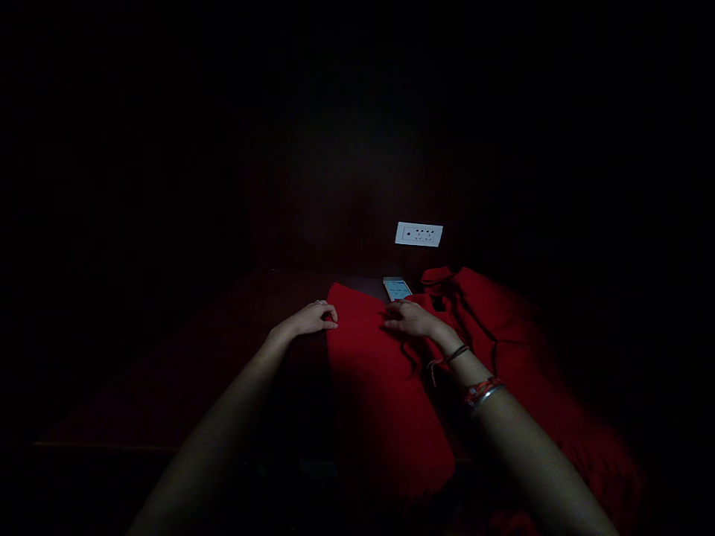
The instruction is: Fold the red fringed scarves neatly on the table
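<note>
A long red fringed scarf (380, 380) lies flat on the dark table, its near end hanging over the front edge. My left hand (311, 318) is at the scarf's left edge near its far end, thumb and curled fingers closed on the border. On the opposite edge is my right hand (412, 318), its fingers bent around the red cloth and its fingertips partly hard to make out. Bracelets circle my right wrist and forearm. Right of this strip, more red fabric (503, 327) lies in loose folds, with fringe at its near end.
Just beyond my right hand is a small device with a lit screen (397, 289). A white socket panel (418, 234) is on the dark wall behind. The table's front edge (106, 446) shows faintly at left. Deep shadow hides most surroundings.
</note>
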A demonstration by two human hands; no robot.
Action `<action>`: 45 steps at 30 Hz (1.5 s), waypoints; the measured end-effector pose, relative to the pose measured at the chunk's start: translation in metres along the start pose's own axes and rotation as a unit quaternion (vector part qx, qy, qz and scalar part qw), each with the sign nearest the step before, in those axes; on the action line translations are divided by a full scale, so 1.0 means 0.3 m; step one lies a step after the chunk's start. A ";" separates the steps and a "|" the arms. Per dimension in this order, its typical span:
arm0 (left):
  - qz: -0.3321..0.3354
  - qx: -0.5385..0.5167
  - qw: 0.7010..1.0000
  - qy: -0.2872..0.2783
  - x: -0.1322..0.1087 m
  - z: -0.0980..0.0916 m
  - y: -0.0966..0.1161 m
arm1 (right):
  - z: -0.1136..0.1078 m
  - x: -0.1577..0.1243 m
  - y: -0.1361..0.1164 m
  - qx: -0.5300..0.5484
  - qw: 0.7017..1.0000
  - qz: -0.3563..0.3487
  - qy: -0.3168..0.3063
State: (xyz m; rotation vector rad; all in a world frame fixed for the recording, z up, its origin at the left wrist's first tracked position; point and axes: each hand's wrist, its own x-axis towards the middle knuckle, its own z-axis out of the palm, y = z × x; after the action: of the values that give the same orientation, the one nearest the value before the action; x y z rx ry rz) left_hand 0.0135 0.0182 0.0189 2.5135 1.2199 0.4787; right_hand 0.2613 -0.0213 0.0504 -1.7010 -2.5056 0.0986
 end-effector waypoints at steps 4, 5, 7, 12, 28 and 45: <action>0.006 -0.022 1.000 0.016 0.001 0.015 -0.013 | 0.069 0.053 -0.012 -0.051 0.996 0.045 0.060; 0.003 -0.019 1.000 0.021 0.002 0.019 -0.019 | 0.086 0.059 -0.013 -0.061 0.995 0.047 0.064; -0.003 -0.014 1.000 0.025 0.007 0.024 -0.030 | 0.112 0.062 -0.012 -0.066 0.993 0.046 0.085; -0.014 -0.081 0.995 0.065 0.020 0.024 -0.039 | 0.108 0.054 -0.001 -0.016 0.983 0.060 0.174; -0.068 -0.254 0.964 -0.026 -0.001 0.025 -0.095 | 0.136 0.040 0.008 0.012 0.992 0.029 0.125; -0.038 -0.083 0.992 0.092 0.030 0.080 -0.150 | 0.085 -0.325 -0.061 -0.133 0.973 -0.183 0.052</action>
State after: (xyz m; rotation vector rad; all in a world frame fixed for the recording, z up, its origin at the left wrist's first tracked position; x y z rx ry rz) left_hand -0.0022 0.0491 -0.0198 2.3159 1.2787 0.7745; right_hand 0.2768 -0.1185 0.0218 -1.2448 -2.7991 -0.3629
